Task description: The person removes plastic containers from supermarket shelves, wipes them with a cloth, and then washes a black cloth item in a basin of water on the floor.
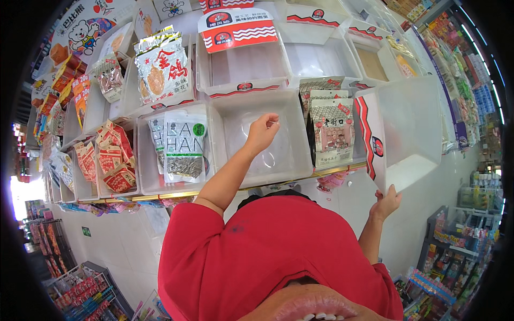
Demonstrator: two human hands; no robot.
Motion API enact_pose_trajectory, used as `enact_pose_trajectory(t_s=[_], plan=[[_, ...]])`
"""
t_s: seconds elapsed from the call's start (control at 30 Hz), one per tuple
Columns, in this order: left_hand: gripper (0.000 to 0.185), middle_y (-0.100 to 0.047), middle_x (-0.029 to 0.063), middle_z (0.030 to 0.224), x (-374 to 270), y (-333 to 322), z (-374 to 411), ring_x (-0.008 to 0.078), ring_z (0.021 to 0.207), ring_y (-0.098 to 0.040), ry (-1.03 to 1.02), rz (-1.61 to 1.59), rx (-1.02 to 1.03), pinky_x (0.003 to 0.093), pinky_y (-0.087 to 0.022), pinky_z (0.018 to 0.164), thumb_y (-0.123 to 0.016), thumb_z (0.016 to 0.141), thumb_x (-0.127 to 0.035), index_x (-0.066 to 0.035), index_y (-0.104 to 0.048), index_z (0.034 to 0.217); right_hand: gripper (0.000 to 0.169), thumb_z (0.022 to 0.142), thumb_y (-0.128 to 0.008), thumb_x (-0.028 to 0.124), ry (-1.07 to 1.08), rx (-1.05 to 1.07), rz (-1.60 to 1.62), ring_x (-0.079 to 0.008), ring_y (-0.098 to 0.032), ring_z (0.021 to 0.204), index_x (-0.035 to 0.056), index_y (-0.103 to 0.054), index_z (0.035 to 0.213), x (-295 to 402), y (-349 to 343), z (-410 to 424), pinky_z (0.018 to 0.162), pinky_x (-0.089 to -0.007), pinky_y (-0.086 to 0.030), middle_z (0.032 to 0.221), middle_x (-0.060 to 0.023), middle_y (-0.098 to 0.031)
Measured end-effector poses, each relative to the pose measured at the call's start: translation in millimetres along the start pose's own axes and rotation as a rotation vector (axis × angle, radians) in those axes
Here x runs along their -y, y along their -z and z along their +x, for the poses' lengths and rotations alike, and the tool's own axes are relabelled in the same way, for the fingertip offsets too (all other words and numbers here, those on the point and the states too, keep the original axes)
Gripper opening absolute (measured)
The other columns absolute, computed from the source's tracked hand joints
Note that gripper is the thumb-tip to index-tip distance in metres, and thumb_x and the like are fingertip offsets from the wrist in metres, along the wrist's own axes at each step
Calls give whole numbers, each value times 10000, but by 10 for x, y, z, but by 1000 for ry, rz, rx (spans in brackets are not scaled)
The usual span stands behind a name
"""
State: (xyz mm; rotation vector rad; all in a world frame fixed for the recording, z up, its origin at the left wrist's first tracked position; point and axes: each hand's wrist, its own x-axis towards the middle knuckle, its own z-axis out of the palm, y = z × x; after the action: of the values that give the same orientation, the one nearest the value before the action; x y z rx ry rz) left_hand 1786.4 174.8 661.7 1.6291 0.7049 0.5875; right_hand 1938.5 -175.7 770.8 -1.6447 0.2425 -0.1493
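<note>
My left hand (263,130) hovers over a translucent plastic bin (265,160) in the front row, its fingers loosely curled with nothing visible in them. My right hand (386,204) grips the lower corner of another translucent bin (413,116), tilted beyond the rack's front edge at the right. That bin carries a red-and-white label strip (368,138). Between my hands, several beige printed snack pouches (332,130) stand upright in a bin. Left of my left hand, clear-fronted bags of sunflower seeds (184,148) stand in their own bin.
Silver snack bags (161,70) stand in the second row, and small red packets (118,160) fill a bin at the left. A gold-coloured edge (156,196) runs along the rack front. Loaded shelves (461,232) stand behind me on the right, with a snack rack (86,289) on the left.
</note>
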Motion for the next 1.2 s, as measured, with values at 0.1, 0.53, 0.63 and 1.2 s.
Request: enact_pose_trajectory(t_s=[0.1, 0.53, 0.63, 1.2], plan=[[273, -624, 98, 982, 181, -41, -55, 160, 843, -600, 46, -77, -3, 285, -481, 756, -585, 815, -122, 9, -572, 1054, 195, 844, -513, 137, -2, -6, 41, -153, -487, 512, 6, -392, 923, 29, 10, -30, 467, -268, -405, 776, -99, -517], [388, -532, 92, 1029, -407, 657, 1667, 165, 863, -523, 165, -680, -550, 309, -445, 752, -623, 808, -142, 9, -488, 1139, 203, 837, -511, 146, -35, 0, 100, -175, -496, 550, 3, -390, 917, 155, -276, 98, 466, -270, -421, 814, -105, -494], [400, -532, 93, 957, -45, 838, 2369, 161, 745, -515, 386, -869, -652, 291, -447, 676, -669, 789, -192, 12, -498, 1088, 197, 841, -507, 147, -24, -29, 70, -167, -495, 553, 7, -390, 915, 149, -182, 110, 456, -267, -418, 806, -98, -487], [199, -617, 166, 933, -1012, 1711, 3333, 261, 811, -648, -180, -1230, -442, 355, -589, 666, -504, 838, -55, 53, -509, 1004, 232, 838, -519, 167, -70, -233, 78, -180, -489, 528, -8, -408, 942, -36, 364, 126, 460, -280, -402, 839, -129, -522]])
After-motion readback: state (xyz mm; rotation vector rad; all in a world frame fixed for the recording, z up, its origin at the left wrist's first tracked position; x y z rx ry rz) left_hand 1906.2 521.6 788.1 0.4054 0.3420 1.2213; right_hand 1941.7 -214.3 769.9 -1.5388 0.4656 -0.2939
